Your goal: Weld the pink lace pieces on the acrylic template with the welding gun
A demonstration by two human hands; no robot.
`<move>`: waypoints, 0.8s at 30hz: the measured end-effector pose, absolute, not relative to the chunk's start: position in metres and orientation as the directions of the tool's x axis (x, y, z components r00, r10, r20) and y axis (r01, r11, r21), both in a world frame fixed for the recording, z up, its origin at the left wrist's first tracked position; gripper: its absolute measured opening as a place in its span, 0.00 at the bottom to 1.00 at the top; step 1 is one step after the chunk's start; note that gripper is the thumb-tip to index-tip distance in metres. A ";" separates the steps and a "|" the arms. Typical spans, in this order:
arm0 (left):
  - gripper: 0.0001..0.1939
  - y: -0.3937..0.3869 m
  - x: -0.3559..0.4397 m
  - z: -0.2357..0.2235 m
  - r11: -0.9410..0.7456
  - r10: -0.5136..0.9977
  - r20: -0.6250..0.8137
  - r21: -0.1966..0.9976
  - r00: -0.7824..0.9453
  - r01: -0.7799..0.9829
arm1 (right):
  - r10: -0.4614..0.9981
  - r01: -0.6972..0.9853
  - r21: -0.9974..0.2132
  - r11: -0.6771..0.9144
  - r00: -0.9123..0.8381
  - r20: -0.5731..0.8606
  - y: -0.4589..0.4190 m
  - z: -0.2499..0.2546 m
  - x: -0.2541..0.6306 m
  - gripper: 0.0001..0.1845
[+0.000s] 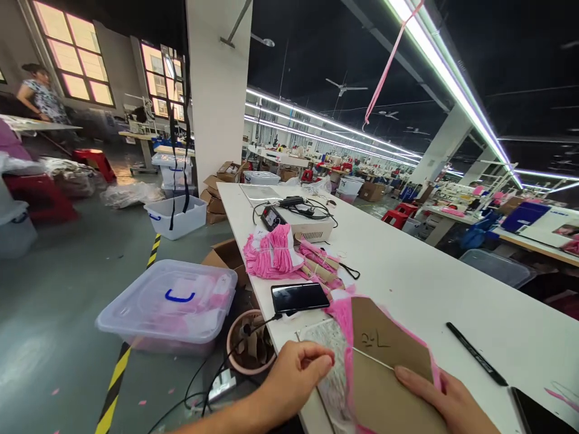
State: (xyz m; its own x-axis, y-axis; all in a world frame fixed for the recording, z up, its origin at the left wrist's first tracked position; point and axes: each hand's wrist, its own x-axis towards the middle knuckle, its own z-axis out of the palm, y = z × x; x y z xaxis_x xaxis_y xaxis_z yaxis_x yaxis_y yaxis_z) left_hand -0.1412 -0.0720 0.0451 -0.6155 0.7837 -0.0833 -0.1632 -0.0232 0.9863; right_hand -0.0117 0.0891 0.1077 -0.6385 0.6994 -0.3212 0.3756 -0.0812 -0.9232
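Phone point(301, 296), pink bundles point(274, 253), marker point(476, 354) around brown card point(384, 392) gripped by right hand point(452, 399), left hand point(296, 377) half-curled, hold unclear.

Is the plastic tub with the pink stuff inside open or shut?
Shut: the lid, with its blue handle, lies across the whole tub.

White table point(384, 253) — beside the phone point(300, 297) lie pink bundles point(274, 252); beyond it, a white box point(312, 229); across from it, a black pen point(476, 354).
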 end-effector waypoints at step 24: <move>0.20 -0.060 -0.149 0.045 -0.413 0.788 -0.152 0.587 -0.597 -0.696 | 0.515 0.100 -0.781 0.616 -0.802 0.303 0.080 0.087 -0.001 0.28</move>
State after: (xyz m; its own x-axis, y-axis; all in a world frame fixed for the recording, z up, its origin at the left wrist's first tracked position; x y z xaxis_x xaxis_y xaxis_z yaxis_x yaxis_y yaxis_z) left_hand -0.1494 -0.0597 0.0448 -0.5967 0.7879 -0.1520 -0.6956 -0.4135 0.5875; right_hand -0.0013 0.0801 0.0871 -0.8020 0.5147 0.3031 0.1005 0.6164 -0.7810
